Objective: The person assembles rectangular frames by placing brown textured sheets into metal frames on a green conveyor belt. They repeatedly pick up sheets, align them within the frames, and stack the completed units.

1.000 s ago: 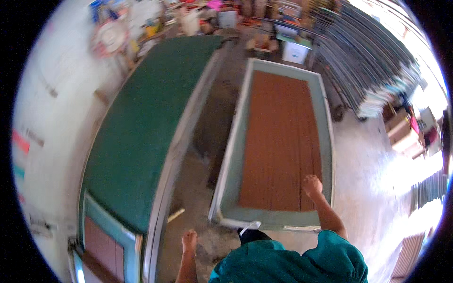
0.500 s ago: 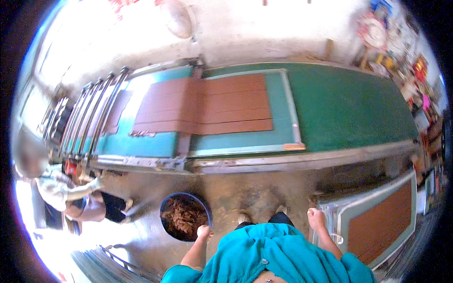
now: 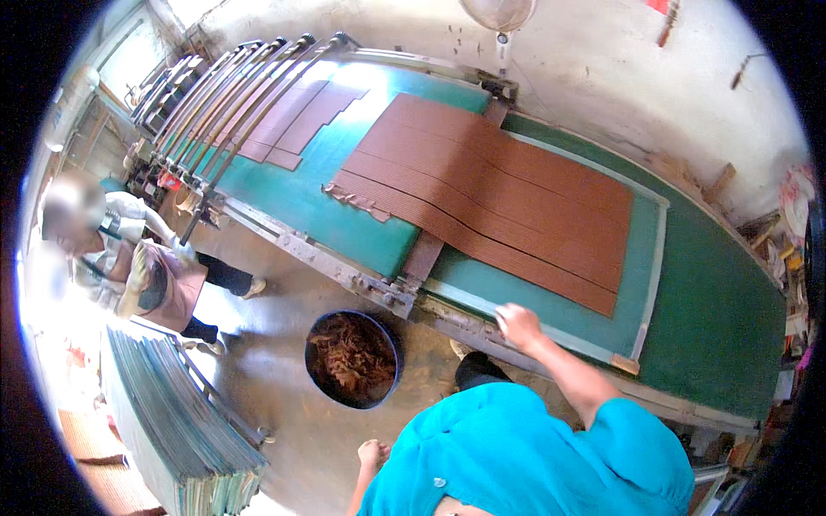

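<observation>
My right hand (image 3: 519, 327), fingers curled in and nothing seen in them, is over the near edge of a pale-rimmed green panel (image 3: 551, 311). Whether it touches the rim I cannot tell. Low beside my body, my left hand (image 3: 373, 453) is closed in a fist, with no object showing. A wide brown ribbed sheet (image 3: 551, 206), cut by long slits, lies across the green belt (image 3: 284, 193) and onto the panel. Its left edge is ragged. Smaller brown strips (image 3: 310, 125) lie farther up the belt.
A round dark tub (image 3: 397, 353) of brown scraps (image 3: 351, 357) stands on the floor. Metal rollers (image 3: 267, 103) cross the belt's far left end. A gloved co-worker (image 3: 163, 267) stands at left, behind a tall stack of boards (image 3: 181, 421). A fan (image 3: 499, 13) hangs by the wall.
My view has swung left and nearer the table. My right hand has moved from beside the framed sheet at right to the panel's near edge. The co-worker's arms have shifted.
</observation>
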The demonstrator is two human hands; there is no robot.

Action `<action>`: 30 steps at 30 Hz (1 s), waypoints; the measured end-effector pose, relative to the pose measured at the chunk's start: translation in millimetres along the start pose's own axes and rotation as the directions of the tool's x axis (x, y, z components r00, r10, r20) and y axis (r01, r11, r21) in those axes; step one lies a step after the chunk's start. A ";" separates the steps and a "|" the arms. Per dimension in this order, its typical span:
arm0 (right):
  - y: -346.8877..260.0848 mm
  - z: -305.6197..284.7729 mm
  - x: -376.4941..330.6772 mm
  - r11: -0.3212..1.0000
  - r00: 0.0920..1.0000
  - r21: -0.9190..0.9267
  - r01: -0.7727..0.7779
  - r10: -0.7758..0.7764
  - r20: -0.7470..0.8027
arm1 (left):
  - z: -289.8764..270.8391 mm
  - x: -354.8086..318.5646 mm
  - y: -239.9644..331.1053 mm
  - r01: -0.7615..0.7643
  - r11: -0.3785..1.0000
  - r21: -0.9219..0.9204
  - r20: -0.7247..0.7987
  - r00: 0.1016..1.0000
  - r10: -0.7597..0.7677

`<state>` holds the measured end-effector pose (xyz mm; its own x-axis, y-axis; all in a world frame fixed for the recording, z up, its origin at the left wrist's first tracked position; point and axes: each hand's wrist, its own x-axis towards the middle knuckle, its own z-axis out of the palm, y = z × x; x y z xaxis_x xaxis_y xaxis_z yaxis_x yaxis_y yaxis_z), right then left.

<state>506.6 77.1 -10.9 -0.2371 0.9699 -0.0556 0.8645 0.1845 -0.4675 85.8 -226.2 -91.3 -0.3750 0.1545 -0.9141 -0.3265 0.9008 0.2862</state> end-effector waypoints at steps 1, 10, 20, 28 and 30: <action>-8.4 8.2 41.9 0.985 0.970 -0.031 0.172 -0.175 -0.172 | 5.5 -8.0 8.9 -0.019 0.999 -0.044 -0.019 1.000 0.018; -112.2 32.3 317.9 0.509 0.573 -0.427 0.748 -0.819 0.027 | 61.9 -90.3 108.1 -0.298 0.898 -0.324 -0.276 0.938 0.212; -185.3 65.2 440.6 0.383 0.470 -0.316 0.868 -0.838 0.278 | 67.4 -104.1 24.9 -0.153 0.904 -0.399 -0.427 0.904 -0.035; -239.9 71.0 500.1 0.628 0.731 -0.378 0.680 -0.542 0.415 | 51.5 -115.1 8.4 -0.131 0.877 -0.463 -0.444 0.890 -0.102; -260.1 57.8 493.1 0.697 0.761 -0.305 0.649 -0.599 0.250 | 46.4 -116.7 9.2 -0.158 0.868 -0.472 -0.463 0.882 -0.091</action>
<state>139.2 498.2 32.2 -0.8090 0.5875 0.0172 0.5838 0.8066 -0.0931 166.8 -217.1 4.7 -0.7024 -0.1337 -0.6991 -0.6333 0.5657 0.5281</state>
